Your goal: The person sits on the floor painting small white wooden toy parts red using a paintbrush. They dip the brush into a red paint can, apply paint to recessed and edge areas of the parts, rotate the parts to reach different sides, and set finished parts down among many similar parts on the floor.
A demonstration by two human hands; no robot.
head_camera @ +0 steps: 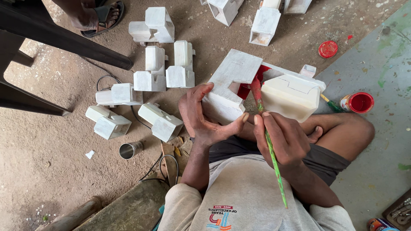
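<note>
From the head camera, looking down, a person sits cross-legged where a sandy dirt floor (pixel 55 141) meets a grey slab (pixel 376 141) speckled with green paint. The left hand (pixel 203 115) is spread wide around the near edge of a white-primed wooden piece (pixel 239 81), thumb on top and fingers underneath, steadying it over the lap. The piece is blocky, with a stepped notch cut into it and a patch of fresh red inside the gap. The right hand (pixel 284 137) is closed on a green-handled paintbrush (pixel 272 158); its red-tipped bristles sit in that gap, and the long handle runs back towards the person's chest.

There is not much free room. To the left, just beside the left hand, more white blocks (pixel 150 72) of the same shape lie in loose pairs on the dirt, some touching each other, with others at the top edge. A dark wooden beam (pixel 64 40) slants across the upper left, and a sandalled foot (pixel 100 17) of another person stands near it. A small metal cup (pixel 129 150) lies tipped over near a black cable (pixel 141 115).

On the slab to the right, an open round pot of red paint (pixel 358 102) stands just beside the knee, and its red lid (pixel 328 49) lies well apart, further up.
</note>
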